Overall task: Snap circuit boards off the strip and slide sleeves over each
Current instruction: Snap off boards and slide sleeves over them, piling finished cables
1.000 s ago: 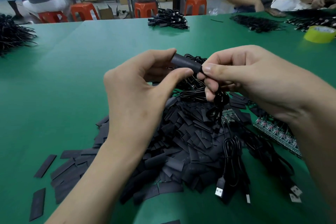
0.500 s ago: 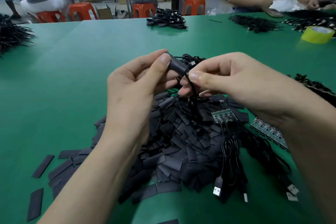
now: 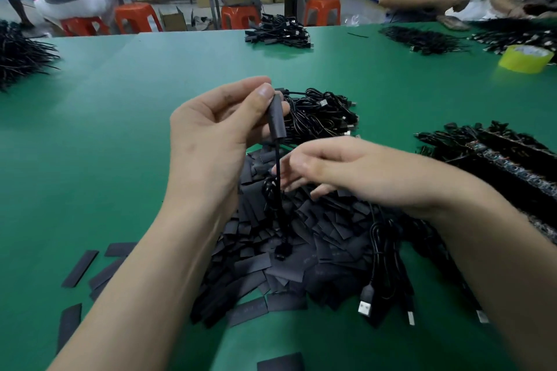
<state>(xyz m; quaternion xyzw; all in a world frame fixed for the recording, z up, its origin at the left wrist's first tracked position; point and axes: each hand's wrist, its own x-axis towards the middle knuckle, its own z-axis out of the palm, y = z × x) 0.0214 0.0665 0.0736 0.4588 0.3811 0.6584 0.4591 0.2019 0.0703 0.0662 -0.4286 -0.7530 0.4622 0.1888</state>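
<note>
Left hand (image 3: 208, 141) pinches an upright black tubular sleeve (image 3: 275, 117), thin black cable (image 3: 278, 178) dangling, above a heap of flat black sleeves (image 3: 271, 250) on the green worktop (image 3: 105, 129); right hand (image 3: 346, 172) hovers relaxed, holding nothing.

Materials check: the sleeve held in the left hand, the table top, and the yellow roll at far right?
Sleeve: matte black, thin flexible tubing, likely heat-shrink plastic; the loose ones in the pile lie flat. Table top: smooth green mat with a low sheen, probably rubber or vinyl. Roll: glossy, yellowish, translucent tape, seemingly plastic film.
</note>
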